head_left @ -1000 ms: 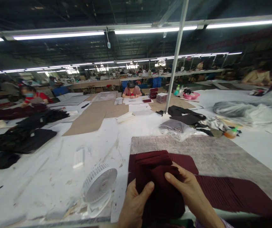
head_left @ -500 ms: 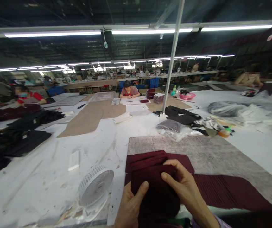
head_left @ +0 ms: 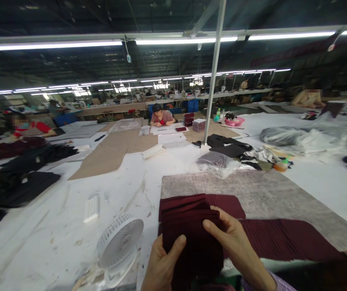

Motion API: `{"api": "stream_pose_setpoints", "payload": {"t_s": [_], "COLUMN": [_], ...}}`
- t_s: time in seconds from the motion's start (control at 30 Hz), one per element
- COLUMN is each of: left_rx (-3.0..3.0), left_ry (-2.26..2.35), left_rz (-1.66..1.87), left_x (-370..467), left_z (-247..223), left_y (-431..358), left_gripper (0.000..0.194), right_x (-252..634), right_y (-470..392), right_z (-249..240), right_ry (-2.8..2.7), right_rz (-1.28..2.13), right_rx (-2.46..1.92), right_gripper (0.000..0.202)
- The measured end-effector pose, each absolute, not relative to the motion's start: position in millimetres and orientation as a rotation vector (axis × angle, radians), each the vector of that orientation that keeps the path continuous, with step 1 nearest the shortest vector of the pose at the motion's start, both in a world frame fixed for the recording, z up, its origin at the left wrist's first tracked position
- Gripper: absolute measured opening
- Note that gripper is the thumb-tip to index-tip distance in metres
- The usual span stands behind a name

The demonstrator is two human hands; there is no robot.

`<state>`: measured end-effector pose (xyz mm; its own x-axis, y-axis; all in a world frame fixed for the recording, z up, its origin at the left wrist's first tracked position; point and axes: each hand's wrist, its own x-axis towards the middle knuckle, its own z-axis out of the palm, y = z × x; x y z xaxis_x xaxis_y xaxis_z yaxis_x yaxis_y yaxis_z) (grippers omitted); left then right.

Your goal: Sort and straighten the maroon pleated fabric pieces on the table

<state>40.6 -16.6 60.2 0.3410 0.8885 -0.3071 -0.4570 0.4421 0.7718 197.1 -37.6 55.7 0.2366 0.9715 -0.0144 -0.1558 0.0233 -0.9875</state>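
Maroon pleated fabric (head_left: 191, 226), folded thick, is pinched by left hand (head_left: 161, 264) and right hand (head_left: 236, 246).

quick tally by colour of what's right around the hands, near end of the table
dark maroon pleated fabric pieces: 3 — folded bundle held by left hand and right hand, flat piece behind it, long strip to the right
white round desk fan: 1
white ribbed block: 1
grey felt mat: 1
total: 6
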Motion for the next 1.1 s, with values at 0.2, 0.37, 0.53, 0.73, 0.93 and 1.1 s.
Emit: {"api": "stream_pose_setpoints", "payload": {"t_s": [0.2,0.37,0.53,0.73,0.93,1.1], "left_rx": [0.655,0.659,0.676,0.673,0.723,0.752], "left_ry": [0.793,0.81,0.775,0.811,0.851,0.858], "left_rz": [0.965,0.958,0.97,0.92,0.939,0.909], "left_x": [41.8,42.6,40.7,32.6,26.8,22.4], "left_z": [57.0,57.5,53.9,49.6,48.9,44.4], "left_y": [-17.8,-17.7,-16.5,-14.4,-12.2,-9.6], "left_gripper": [0.045,0.045,0.044,0.041,0.036,0.035], "right_x": [198.5,199.9,200.6,206.1,213.5,213.7], "right_y": [-35.8,-35.6,-34.9,-33.5,-36.8,-37.4], "right_z": [53.8,47.6,44.5,60.0,63.3,61.1], "right_ry": [-0.975,-1.041,-1.103,-1.12,-1.117,-1.077], "right_rz": [1.011,0.955,0.898,0.935,1.087,1.224], "right_rx": [-1.212,-1.231,-1.247,-1.18,-1.178,-1.028], "right_gripper": [0.024,0.019,0.015,0.035,0.038,0.04]}}
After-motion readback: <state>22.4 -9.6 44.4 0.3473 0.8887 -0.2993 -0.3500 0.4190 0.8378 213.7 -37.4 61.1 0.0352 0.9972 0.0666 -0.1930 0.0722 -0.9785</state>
